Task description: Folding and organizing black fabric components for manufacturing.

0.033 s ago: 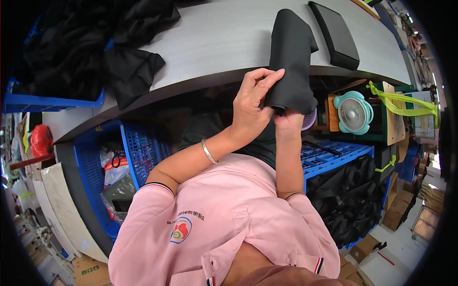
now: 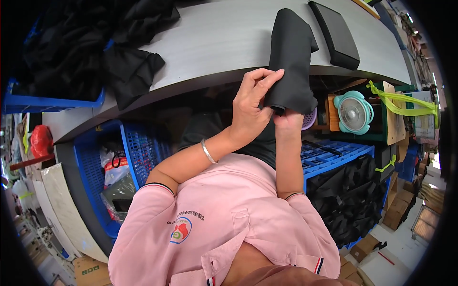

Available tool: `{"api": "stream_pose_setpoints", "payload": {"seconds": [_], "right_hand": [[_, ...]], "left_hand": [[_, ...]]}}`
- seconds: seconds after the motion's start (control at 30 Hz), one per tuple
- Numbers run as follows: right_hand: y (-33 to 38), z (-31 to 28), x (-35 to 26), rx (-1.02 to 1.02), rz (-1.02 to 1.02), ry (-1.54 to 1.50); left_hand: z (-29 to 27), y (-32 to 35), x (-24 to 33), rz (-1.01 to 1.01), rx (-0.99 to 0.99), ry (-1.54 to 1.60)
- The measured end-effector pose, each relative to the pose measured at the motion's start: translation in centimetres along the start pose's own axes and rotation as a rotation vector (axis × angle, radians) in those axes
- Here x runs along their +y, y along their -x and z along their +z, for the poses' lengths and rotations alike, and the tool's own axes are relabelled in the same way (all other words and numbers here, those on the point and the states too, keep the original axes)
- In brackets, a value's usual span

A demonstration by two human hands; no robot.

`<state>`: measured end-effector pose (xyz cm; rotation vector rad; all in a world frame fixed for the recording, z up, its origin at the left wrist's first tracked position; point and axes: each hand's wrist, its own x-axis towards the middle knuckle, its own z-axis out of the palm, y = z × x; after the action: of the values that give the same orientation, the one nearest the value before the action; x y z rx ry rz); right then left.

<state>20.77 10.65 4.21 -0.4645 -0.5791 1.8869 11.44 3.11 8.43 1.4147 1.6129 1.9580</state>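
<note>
A black fabric sleeve [image 2: 291, 57] extends from my hands over the front edge of the grey table [image 2: 214, 40]. My left hand [image 2: 253, 97] pinches the sleeve's left side near its lower end, with the fingers bent and a bangle on the wrist. From below, my right hand [image 2: 289, 119] reaches into the sleeve's open end. Only its wrist and heel show; the cloth covers its fingers.
A flat black block [image 2: 335, 35] lies on the table at right. Black cloth [image 2: 71, 52] fills a blue crate [image 2: 57, 101] at left. Another blue basket [image 2: 131, 148] stands below; a blue crate [image 2: 338, 159] of black pieces [image 2: 348, 205] and a teal fan [image 2: 353, 113] are right.
</note>
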Motion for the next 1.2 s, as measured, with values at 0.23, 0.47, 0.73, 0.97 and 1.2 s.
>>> {"api": "stream_pose_setpoints", "payload": {"seconds": [0.23,0.47,0.73,0.97,1.2], "right_hand": [[-0.6,-0.6,0.7,-0.028,0.046,-0.008],[-1.1,-0.9,2.3,0.155,-0.199,0.452],[-3.0,-0.5,-0.6,-0.194,0.167,0.467],[-2.5,-0.2,4.0,-0.201,-0.515,1.943],[-2.1,1.8,4.4,-0.323,-0.596,2.013]], "left_hand": [[0.0,0.2,-0.6,0.027,0.0,-0.032],[-2.0,0.6,-2.3,-0.085,-0.122,0.019],[-2.2,1.3,-7.7,-0.654,0.059,0.383],[0.0,2.5,-8.7,-0.828,-0.015,0.615],[-0.1,4.4,-12.4,-0.904,-0.213,0.685]]}}
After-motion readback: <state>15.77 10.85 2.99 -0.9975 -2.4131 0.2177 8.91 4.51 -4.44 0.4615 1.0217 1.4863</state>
